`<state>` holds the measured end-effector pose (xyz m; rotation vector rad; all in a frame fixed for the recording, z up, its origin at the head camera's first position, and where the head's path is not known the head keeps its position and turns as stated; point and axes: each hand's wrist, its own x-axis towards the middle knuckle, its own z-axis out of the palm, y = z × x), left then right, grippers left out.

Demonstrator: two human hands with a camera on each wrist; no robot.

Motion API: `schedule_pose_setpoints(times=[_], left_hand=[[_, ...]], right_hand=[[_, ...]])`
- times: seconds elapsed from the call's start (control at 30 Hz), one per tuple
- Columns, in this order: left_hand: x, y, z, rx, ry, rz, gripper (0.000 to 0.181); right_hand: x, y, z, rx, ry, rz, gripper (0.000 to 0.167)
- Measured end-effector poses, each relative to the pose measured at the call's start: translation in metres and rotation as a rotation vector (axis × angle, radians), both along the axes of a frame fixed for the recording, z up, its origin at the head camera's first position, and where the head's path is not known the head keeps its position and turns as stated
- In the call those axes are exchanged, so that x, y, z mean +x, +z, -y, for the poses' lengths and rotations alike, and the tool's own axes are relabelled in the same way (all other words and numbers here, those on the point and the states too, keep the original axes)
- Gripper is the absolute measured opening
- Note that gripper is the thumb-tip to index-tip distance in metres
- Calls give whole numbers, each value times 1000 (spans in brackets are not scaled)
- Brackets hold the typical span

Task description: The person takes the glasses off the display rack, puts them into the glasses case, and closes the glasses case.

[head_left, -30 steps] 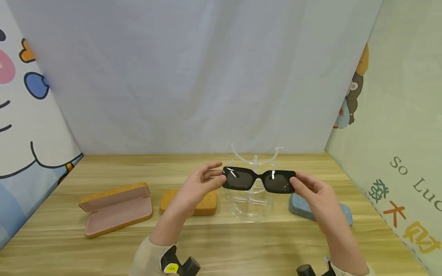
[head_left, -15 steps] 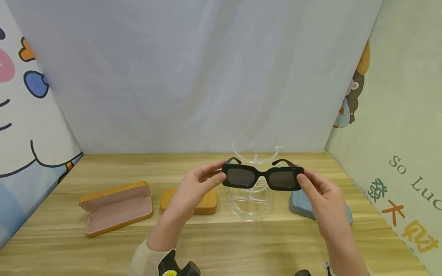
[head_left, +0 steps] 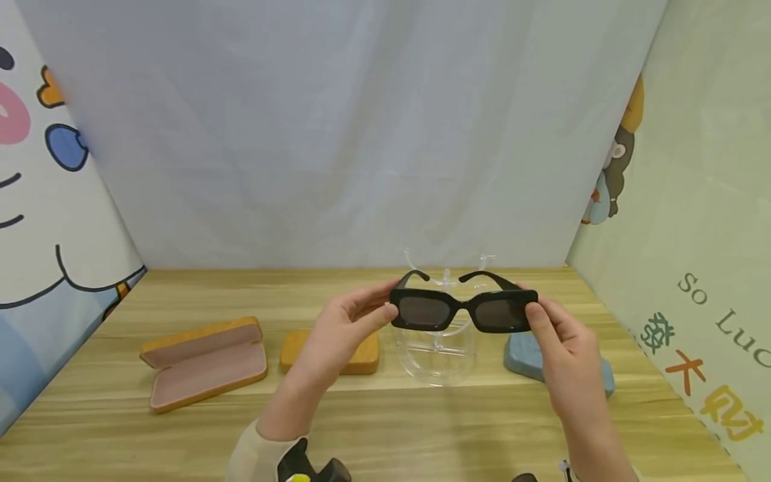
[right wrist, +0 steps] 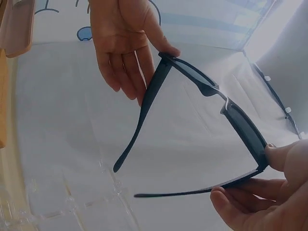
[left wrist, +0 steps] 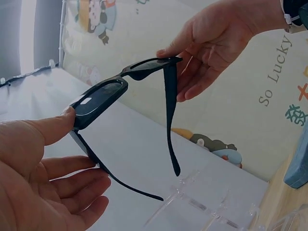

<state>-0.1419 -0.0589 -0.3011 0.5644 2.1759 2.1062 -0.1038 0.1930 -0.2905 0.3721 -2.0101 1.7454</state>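
Observation:
Black rectangular sunglasses [head_left: 462, 309] are held up between both hands, with dark lenses toward the head camera and both temples unfolded, pointing away. My left hand [head_left: 340, 328] pinches the frame's left end, thumb on the front and fingers along the temple. At the other end, my right hand [head_left: 566, 351] grips the frame the same way, its thumb at the lens corner. Behind the sunglasses stands a clear plastic glasses stand [head_left: 436, 368], partly covered by them. In the left wrist view the temple tips of the sunglasses [left wrist: 171, 115] hang close above the stand [left wrist: 211, 207].
An open orange glasses case [head_left: 207, 375] with a pink lining lies on the wooden table [head_left: 409, 435] at the left. A shut orange case [head_left: 361, 355] sits behind my left forearm. The blue case [head_left: 524, 358] is partly behind my right hand. A pale curtain hangs behind.
The sunglasses have tilted so that both temples now show above the frame. My right hand has shifted slightly to the right with its end; the left hand has barely moved.

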Motion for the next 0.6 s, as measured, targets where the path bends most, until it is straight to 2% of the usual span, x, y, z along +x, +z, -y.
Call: schedule_pose_setpoints(times=[0.13,0.23,0.43,0.6], left_hand=[[-1,-1,-1,-48,-30,-27,47],[-1,-2,-2,-57,-46,-36,48],[-2,-4,-3,-13,-62,-51,47],[-2,-3,-3,4,-65,-63,46]], right_hand=[[-2,-3,-2,-141,219,-76,32],[-4,-5,-2,-261,375,-99,34],[-5,-7,-2,-351,476,-71,36],[-4,-8,-1,-368,478,-57,30]])
